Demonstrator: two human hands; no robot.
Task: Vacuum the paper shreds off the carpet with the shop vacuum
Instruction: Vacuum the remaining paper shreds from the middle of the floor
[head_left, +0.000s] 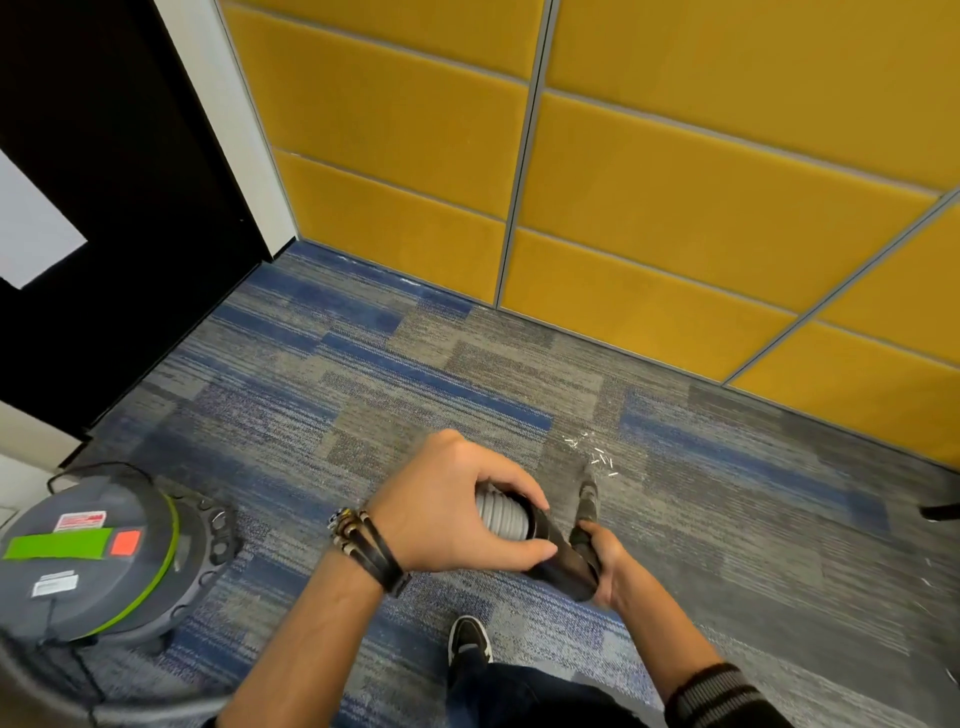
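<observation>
Centrally, a ribbed grey plastic hose (496, 514) is clasped by the left hand (452, 512), grip curled round it where it enters a black tapered nozzle (563, 558), itself grasped in the grip of the right hand (610, 566). White paper shreds (597, 457) are scattered on the blue-grey striped carpet (363, 395) just beyond. A round grey, green-banded shop vacuum (98, 551) is stood at left, lidded, contents hidden.

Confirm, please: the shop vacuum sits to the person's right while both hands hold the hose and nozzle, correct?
No: the head view shows the shop vacuum to the person's left. The left hand and right hand do hold the hose and nozzle.
</observation>
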